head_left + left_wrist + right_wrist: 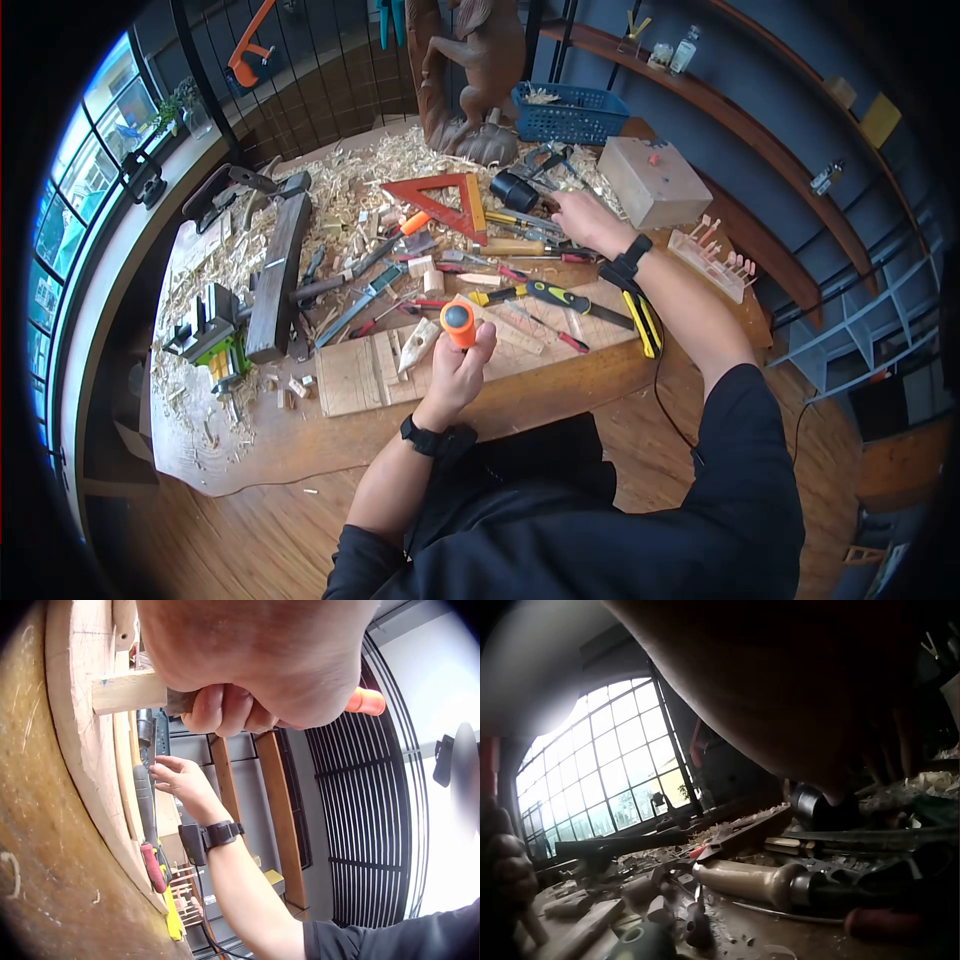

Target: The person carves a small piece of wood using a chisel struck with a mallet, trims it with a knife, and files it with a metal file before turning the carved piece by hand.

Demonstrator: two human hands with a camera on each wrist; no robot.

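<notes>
An orange handle with a dark round end (458, 318) stands up from my left hand (458, 375), whose fingers curl round the tool; the handle's orange end (366, 701) also shows in the left wrist view. Beyond the fingers there, a pale wooden piece (127, 691) lies by the board. My right hand (592, 222) is over the tools, fingertips beside the black mallet head (514, 190). The left wrist view shows the fingers of this right hand (184, 784) extended and parted. In the dark right wrist view the mallet head (814, 806) is partly hidden by the hand.
A marked wooden board (350, 375) lies along the table's front edge. Around it are a yellow-black knife (558, 297), a red triangle square (435, 205), a long wooden plane (277, 275) and shavings. Behind stand a carved statue (480, 80), a blue basket (572, 118) and a wooden box (655, 182).
</notes>
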